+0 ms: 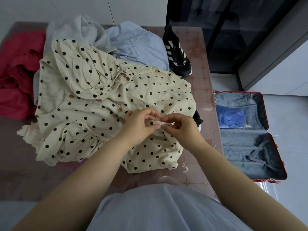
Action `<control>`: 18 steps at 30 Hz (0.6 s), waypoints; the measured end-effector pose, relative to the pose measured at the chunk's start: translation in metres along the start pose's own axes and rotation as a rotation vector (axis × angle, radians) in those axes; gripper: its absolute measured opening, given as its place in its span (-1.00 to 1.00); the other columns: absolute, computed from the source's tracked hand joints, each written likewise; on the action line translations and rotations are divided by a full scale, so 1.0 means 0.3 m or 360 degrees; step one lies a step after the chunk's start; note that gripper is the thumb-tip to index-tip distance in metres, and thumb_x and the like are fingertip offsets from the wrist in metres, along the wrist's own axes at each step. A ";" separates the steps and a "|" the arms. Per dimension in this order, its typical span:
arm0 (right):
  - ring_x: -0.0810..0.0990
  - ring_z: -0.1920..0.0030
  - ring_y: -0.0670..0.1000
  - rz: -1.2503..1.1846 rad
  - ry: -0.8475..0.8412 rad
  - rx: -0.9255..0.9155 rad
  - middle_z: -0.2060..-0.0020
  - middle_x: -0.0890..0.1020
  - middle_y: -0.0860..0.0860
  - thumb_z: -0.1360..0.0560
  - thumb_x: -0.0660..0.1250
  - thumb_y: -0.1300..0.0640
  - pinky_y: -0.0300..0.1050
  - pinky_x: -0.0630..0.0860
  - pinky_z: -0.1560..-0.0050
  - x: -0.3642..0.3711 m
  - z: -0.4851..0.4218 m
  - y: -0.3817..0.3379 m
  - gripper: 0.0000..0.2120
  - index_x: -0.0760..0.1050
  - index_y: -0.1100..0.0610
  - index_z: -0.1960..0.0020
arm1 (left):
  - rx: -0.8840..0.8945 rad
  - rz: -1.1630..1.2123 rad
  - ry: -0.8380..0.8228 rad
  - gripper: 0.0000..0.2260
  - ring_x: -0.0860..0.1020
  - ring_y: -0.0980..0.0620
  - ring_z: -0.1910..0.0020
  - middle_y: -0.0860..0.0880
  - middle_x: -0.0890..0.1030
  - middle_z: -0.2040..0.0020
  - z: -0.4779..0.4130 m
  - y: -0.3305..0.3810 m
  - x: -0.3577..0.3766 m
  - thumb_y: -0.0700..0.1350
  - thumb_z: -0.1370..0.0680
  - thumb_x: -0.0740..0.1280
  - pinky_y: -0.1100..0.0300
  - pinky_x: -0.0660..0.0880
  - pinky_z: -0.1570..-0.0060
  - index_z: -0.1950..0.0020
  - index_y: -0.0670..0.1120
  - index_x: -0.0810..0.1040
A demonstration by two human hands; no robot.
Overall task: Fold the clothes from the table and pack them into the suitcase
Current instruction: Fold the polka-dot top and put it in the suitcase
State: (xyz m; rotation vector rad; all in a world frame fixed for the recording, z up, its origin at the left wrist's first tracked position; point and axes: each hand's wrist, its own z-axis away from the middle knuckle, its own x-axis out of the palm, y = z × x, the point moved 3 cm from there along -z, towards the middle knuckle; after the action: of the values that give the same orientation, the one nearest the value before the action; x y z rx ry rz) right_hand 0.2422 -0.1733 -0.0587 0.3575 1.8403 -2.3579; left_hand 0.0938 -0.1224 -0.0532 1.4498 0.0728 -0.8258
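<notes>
A cream blouse with black polka dots lies spread across the middle of the table, its front placket with small brown buttons facing up. My left hand and my right hand meet over the blouse's right part, and both pinch a small fold of its front edge between fingertips and thumbs. On the floor to the right lies the red suitcase, open flat, with grey lining and a blue bag in its far half.
Behind the blouse lie a grey garment, a light blue garment and, at the left, a red garment. A black striped sneaker stands at the table's back right; something black peeks from under the blouse.
</notes>
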 end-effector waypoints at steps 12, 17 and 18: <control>0.33 0.51 -0.15 0.0252 -0.0010 -0.0102 0.47 0.44 -0.09 -0.46 0.42 0.22 -0.38 0.31 0.41 0.004 -0.018 0.004 -0.87 0.62 0.09 0.01 | 0.0099 -0.0001 0.0046 -0.80 0.50 0.11 -0.13 0.21 0.61 0.07 0.000 -0.017 0.008 0.07 -0.39 0.37 -0.15 0.26 -0.32 0.07 0.34 0.46; 0.28 0.58 -0.15 0.0133 -0.0009 -0.0069 0.64 0.38 -0.19 -0.46 0.41 0.24 -0.41 0.26 0.47 -0.001 -0.016 0.002 -0.89 0.60 0.04 0.10 | 0.0153 -0.0367 0.0141 -0.87 0.24 0.23 -0.05 0.26 0.48 0.08 0.006 0.005 -0.003 -0.05 -0.51 0.36 0.12 -0.03 -0.37 0.07 0.20 0.48; 0.27 0.59 -0.15 0.0096 -0.0020 -0.0058 0.65 0.38 -0.20 -0.47 0.41 0.25 -0.42 0.25 0.48 -0.003 -0.014 0.001 -0.91 0.61 0.08 0.08 | 0.0161 -0.0401 0.0143 -0.89 0.21 0.26 -0.03 0.29 0.45 0.11 0.005 0.006 -0.005 -0.04 -0.52 0.35 0.16 -0.06 -0.35 0.06 0.18 0.50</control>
State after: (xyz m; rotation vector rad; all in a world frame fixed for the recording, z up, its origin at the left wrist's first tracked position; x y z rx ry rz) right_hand 0.2437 -0.1693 -0.0598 0.3878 1.8376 -2.2790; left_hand 0.0932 -0.1233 -0.0506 1.5942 0.2904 -0.9797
